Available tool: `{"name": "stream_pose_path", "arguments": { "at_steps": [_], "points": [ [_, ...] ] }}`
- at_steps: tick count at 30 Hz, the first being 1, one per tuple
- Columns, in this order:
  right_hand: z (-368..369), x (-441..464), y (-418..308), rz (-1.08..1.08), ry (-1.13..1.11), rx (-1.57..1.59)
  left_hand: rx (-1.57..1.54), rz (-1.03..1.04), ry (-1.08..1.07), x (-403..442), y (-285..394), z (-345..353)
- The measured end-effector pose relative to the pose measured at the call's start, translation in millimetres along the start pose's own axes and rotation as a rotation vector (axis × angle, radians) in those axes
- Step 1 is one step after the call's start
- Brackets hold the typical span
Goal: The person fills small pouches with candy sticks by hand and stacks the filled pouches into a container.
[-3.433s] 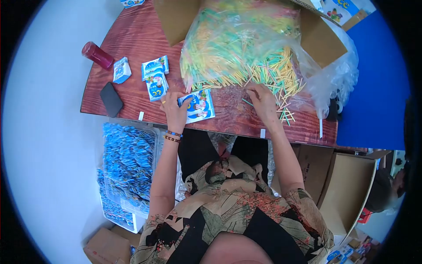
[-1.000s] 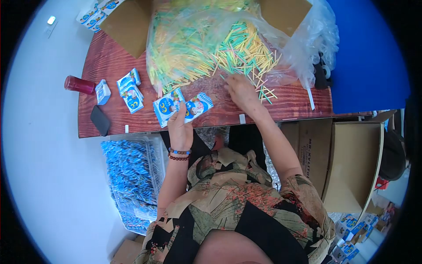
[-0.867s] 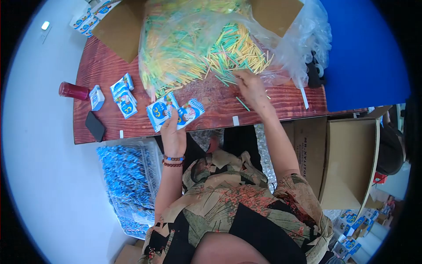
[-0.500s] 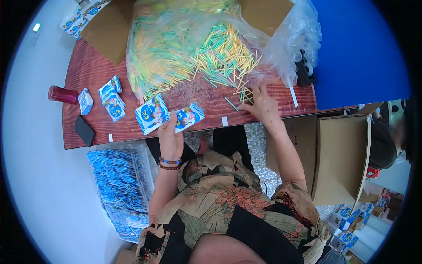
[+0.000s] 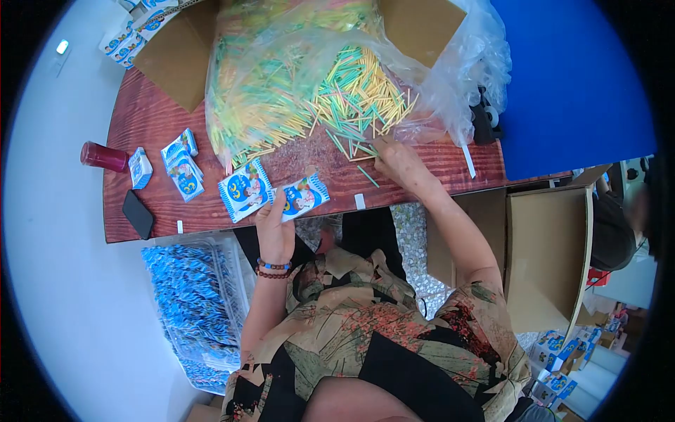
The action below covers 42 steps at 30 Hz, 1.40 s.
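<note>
My left hand (image 5: 275, 228) pinches a blue and white printed packet (image 5: 305, 196) at the table's front edge, thumb on top. A second packet of the same print (image 5: 245, 190) lies just left of it, touching or nearly touching. My right hand (image 5: 402, 167) is curled at the front of a heap of thin pastel sticks (image 5: 351, 91), its fingers closed on a few of them; the fingertips are partly hidden. One loose green stick (image 5: 368, 176) lies left of this hand. The heap spills from a large clear plastic bag (image 5: 281, 49).
Left on the table are several more packets (image 5: 184, 169), a small packet stack (image 5: 140, 168), a red cup (image 5: 103, 156) and a black phone (image 5: 138, 214). A tub of blue packets (image 5: 190, 295) stands below. A tape dispenser (image 5: 485, 119) and an open carton (image 5: 545, 260) are at right.
My right hand has moved left and its spread fingers have curled in on the sticks. My left hand keeps the packet in nearly the same place. The view has shifted slightly.
</note>
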State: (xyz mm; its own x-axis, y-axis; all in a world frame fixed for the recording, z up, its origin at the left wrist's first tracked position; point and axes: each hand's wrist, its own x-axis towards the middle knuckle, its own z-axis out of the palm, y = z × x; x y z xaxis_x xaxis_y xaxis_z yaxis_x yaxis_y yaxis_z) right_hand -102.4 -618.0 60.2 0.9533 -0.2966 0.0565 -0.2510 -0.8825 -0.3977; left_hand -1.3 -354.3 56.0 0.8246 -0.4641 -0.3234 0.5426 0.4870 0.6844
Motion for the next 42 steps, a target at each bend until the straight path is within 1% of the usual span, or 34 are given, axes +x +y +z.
{"name": "stream_pose_path", "arguments": {
  "at_steps": [1, 3, 8, 10, 14, 16, 17, 19, 20, 22, 26, 28, 32, 35, 37, 38, 40, 41, 42],
  "points": [
    [-3, 4, 3, -0.005, 0.001, -0.004, 0.0, 0.0, 0.014, 0, -1, -2],
    [-12, 16, 10, -0.143, 0.072, 0.077, -0.007, -0.005, 0.001, -2, -1, -3],
    [-41, 71, 34, -0.127, 0.076, -0.003, 0.023, 0.01, -0.012, -2, 0, -2],
    [-40, 90, 50, -0.19, 0.06, -0.156, 0.01, 0.002, 0.009, -3, 2, 2],
    [-38, 95, 62, -0.219, -0.031, -0.086, -0.008, 0.014, 0.026, -1, 0, -1],
    [-38, 93, 65, -0.359, 0.042, -0.221, -0.02, -0.017, 0.013, -2, 1, -1],
    [-35, 93, 64, -0.363, 0.038, -0.221, -0.024, -0.016, 0.018, -2, 1, -2],
    [-33, 95, 59, -0.255, -0.045, -0.265, 0.008, -0.046, 0.036, 0, 0, -1],
    [-32, 96, 58, -0.256, -0.044, -0.263, 0.009, -0.045, 0.037, 0, 1, 0],
    [-31, 98, 54, -0.316, -0.056, -0.35, 0.006, -0.052, 0.045, -1, 2, 2],
    [-33, 101, 48, -0.337, -0.098, -0.356, 0.006, -0.042, 0.032, -1, 1, 2],
    [-32, 102, 46, -0.406, -0.084, -0.415, 0.026, -0.04, 0.031, -2, 1, 2],
    [-15, 102, 57, -0.368, -0.041, -0.407, 0.032, -0.04, 0.025, -1, 0, 0],
    [-16, 99, 59, -0.355, -0.011, -0.331, 0.033, -0.021, 0.024, -2, 0, 1],
    [-14, 100, 65, -0.228, 0.011, -0.159, 0.037, -0.031, 0.024, -2, 0, -1],
    [-12, 101, 68, -0.229, 0.013, -0.16, 0.036, -0.03, 0.022, -2, 1, 0],
    [-10, 103, 71, -0.157, 0.108, -0.002, 0.044, -0.029, 0.031, -2, 0, 2],
    [-9, 103, 74, -0.157, 0.109, -0.002, 0.044, -0.028, 0.031, -2, 0, 1],
    [-10, 103, 71, -0.083, 0.156, 0.21, 0.039, -0.032, 0.033, -2, 0, 1]
  ]
}}
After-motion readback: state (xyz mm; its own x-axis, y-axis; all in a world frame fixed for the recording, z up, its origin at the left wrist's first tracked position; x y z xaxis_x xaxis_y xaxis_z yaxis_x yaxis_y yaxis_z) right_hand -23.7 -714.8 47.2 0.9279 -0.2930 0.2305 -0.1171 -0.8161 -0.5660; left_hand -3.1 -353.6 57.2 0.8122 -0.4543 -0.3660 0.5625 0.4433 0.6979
